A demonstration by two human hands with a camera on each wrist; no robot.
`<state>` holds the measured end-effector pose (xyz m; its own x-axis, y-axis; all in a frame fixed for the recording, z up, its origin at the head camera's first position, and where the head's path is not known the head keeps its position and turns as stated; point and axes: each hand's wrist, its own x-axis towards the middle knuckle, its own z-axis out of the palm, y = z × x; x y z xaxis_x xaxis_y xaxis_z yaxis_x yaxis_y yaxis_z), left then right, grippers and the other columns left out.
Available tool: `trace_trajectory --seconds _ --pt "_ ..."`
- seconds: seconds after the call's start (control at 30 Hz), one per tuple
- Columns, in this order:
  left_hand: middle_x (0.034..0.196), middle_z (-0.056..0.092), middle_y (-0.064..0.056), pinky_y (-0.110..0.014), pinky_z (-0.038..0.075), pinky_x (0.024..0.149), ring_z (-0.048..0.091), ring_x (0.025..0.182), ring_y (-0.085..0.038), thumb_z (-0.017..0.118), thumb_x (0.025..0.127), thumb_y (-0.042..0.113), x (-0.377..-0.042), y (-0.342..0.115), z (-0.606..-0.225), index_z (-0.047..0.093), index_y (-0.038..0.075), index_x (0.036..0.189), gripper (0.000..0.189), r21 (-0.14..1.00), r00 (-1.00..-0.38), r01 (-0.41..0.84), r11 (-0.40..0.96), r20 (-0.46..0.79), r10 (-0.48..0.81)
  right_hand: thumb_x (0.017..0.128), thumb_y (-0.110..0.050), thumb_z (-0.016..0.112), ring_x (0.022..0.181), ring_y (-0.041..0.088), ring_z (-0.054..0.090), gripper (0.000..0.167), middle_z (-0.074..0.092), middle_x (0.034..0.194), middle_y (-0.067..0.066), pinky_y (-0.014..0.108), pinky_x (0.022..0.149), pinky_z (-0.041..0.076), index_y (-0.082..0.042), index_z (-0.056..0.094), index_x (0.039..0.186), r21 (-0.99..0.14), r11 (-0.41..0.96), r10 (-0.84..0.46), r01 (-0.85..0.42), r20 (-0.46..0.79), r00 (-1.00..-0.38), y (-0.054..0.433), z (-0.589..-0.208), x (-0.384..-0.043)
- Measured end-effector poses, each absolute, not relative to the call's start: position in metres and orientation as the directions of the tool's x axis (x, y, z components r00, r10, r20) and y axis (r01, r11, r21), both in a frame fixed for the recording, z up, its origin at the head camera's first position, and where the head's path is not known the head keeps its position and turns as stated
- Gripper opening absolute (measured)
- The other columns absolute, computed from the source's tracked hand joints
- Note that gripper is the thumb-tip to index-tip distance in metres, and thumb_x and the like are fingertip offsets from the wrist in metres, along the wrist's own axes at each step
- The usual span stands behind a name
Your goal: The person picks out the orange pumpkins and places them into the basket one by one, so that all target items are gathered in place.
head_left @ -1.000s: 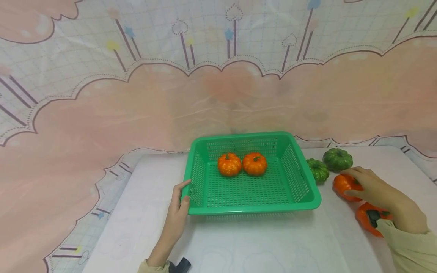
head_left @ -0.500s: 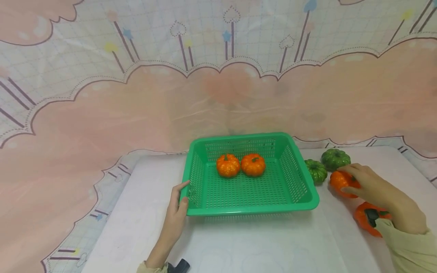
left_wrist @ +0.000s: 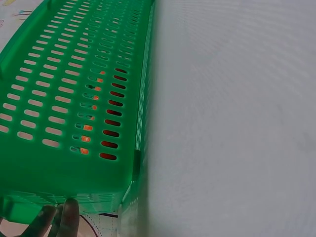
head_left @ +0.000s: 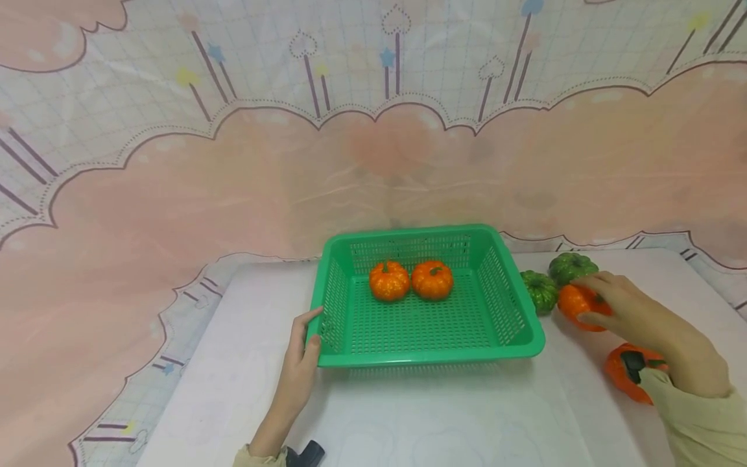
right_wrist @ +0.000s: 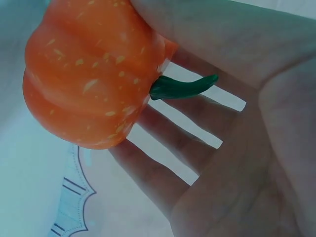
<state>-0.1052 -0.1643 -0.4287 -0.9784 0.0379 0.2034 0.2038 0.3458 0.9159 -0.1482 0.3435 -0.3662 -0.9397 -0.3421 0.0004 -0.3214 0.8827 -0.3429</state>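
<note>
Plainly, in the head view, grips a glossy, ribbed orange pumpkin with a short green stem point(head_left: 574, 303) in the right hand point(head_left: 630, 308), at centre right, with thumb lowest and fingers above. Cannot tell whether lifted or resting on the white tabletop point(head_left: 438, 421). Just left of and above it in the frame, shows two ribbed, shiny green pumpkins point(head_left: 539, 292) point(head_left: 572, 268). Toward the lower right, shows another orange pumpkin point(head_left: 621, 376), partly behind a black wrist-worn device point(head_left: 633, 364) and a pale yellow-green sleeve point(head_left: 700, 415). At centre, holds two gold-flecked orange pumpkins point(head_left: 389, 281) point(head_left: 432, 280) side by side in a rectangular, perforated green plastic basket point(head_left: 432, 359). Touches its left rim with the left hand point(head_left: 300, 363); cannot tell whether pinching or merely resting. Across the top, bears dotted hearts, stars and dark-outlined pink clouds on a printed cloth backdrop point(head_left: 379, 149).

In the left wrist view, shows slotted basket walls from upper left downward, orange glimpsed through the slots, and dark fingers point(left_wrist: 70, 217) by the end wall at lower left.

In the right wrist view, holds the pumpkin at upper left between thumb and fingers, with its curved stem pointing right toward the palm.
</note>
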Motion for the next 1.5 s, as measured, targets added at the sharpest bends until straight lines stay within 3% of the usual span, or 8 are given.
trace_trajectory --seconds 0.37,0.77,1.17,1.5 --pt "0.163 0.02 -0.016 -0.044 0.024 0.119 0.018 0.151 -0.035 0.029 0.107 0.011 -0.105 -0.164 -0.43 0.032 0.013 0.151 0.044 0.916 -0.977 0.208 0.343 0.209 0.036 0.085 -0.016 0.078 0.119 0.052 0.041 0.061 0.046 0.135 0.034 0.07 0.095 0.039 0.008 0.051 0.133 -0.35 0.872 -0.355 -0.343 0.031 -0.934 0.336 -0.356 -0.15" --pt "0.163 0.019 -0.017 -0.044 0.024 0.118 0.017 0.151 -0.036 0.029 0.106 0.011 -0.105 -0.164 -0.43 0.031 0.011 0.151 0.044 0.918 -0.978 0.206 0.34 0.207 0.035 0.084 -0.015 0.079 0.117 0.046 0.044 0.055 0.05 0.132 0.028 0.065 0.095 0.041 0.002 0.056 0.13 -0.342 0.838 -0.401 -0.426 0.146 -0.904 0.318 -0.34 -0.15" --pt "0.163 0.019 -0.017 -0.045 0.024 0.119 0.016 0.151 -0.036 0.029 0.106 0.008 -0.105 -0.164 -0.431 0.032 0.012 0.15 0.045 0.918 -0.976 0.215 0.333 0.215 0.038 0.085 -0.017 0.078 0.126 0.046 0.04 0.055 0.048 0.136 0.026 0.068 0.099 0.038 -0.001 0.055 0.133 -0.347 0.838 -0.398 -0.421 0.139 -0.907 0.304 -0.329 -0.151" --pt "0.163 0.019 -0.016 -0.045 0.023 0.119 0.017 0.151 -0.036 0.029 0.107 0.011 -0.105 -0.165 -0.432 0.032 0.012 0.15 0.043 0.919 -0.973 0.227 0.323 0.224 0.047 0.084 -0.013 0.078 0.121 0.042 0.044 0.056 0.051 0.134 0.021 0.065 0.098 0.041 -0.002 0.055 0.134 -0.329 0.835 -0.408 -0.44 0.166 -0.898 0.295 -0.319 -0.153"
